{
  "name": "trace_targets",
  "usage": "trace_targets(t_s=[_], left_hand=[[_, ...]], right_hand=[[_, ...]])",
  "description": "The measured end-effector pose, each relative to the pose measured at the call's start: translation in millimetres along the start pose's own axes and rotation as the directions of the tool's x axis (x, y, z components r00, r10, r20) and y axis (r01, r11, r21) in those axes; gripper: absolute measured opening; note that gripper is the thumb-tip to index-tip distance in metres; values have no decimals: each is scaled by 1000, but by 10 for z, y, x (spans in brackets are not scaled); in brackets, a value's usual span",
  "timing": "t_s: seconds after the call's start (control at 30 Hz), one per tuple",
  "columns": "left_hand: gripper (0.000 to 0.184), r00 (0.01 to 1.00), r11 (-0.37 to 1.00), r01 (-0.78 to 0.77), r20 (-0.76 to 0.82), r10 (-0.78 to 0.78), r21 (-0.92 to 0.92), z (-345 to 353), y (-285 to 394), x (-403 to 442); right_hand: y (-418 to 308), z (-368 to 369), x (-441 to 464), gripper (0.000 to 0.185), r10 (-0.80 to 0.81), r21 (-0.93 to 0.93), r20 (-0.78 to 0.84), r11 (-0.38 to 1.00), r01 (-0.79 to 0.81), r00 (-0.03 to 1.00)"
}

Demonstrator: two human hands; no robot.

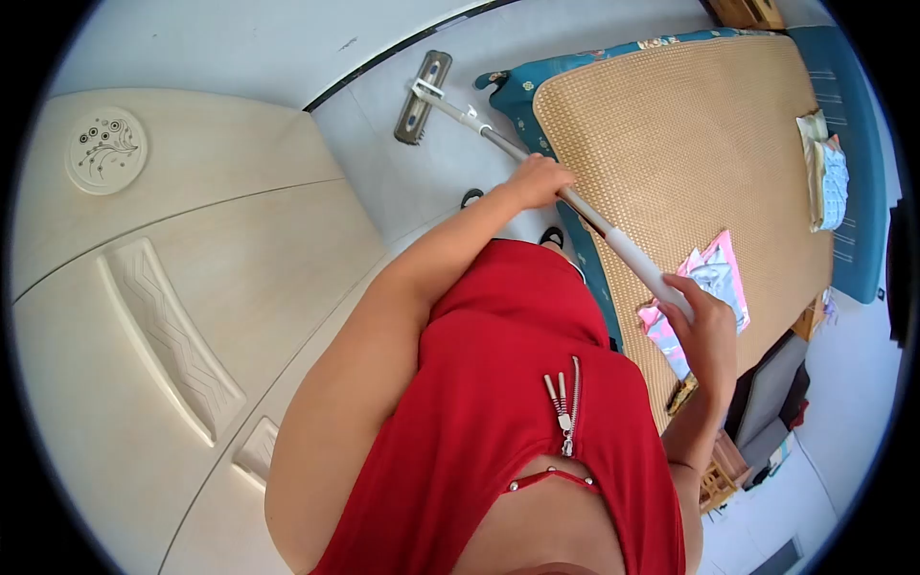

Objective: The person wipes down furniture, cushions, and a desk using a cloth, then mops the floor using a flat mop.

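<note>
A flat mop (pixel 632 261) with a long pole runs diagonally across the view. Its grey rectangular head (pixel 416 110) rests on the pale tiled floor, near the wall. Partway along the metal pole, my left hand (pixel 540 181) is wrapped round it. My right hand (pixel 702 324) grips the pale handle near its upper end, with the thumb and fingers closed about it; the tip is partly hidden. The pole passes over the edge of a bed (pixel 671 125) with a woven tan mat.
On the bed lie a pink and blue folded cloth (pixel 714 278) and pillows (pixel 824 172) by the teal headboard (pixel 848 144). A cream wardrobe (pixel 240 259) stands on the left. A grey chair (pixel 767 402) and a wooden stool (pixel 717 484) are at the lower right.
</note>
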State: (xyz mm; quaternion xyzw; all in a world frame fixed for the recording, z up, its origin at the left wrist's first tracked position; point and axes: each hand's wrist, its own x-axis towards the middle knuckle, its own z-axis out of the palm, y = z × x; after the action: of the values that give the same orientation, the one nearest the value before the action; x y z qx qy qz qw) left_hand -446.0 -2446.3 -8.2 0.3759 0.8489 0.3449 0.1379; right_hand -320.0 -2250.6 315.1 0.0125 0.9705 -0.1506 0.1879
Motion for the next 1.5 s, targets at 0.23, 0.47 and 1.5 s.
trace_targets(t_s=[0.23, 0.47, 1.5], left_hand=[[8, 990, 987, -107, -105, 94, -123, -298, -40, 239], [8, 956, 931, -283, -142, 255, -232, -399, 43, 378], [18, 341, 804, -430, 751, 566, -411, -1615, -700, 3014]], right_hand=[[-331, -409, 140, 34, 49, -18, -24, 999, -49, 999], [-806, -838, 209, 35, 10, -117, 72, 993, -1, 997], [-1076, -2126, 2144, 45, 339, -135, 112, 937, -323, 934]])
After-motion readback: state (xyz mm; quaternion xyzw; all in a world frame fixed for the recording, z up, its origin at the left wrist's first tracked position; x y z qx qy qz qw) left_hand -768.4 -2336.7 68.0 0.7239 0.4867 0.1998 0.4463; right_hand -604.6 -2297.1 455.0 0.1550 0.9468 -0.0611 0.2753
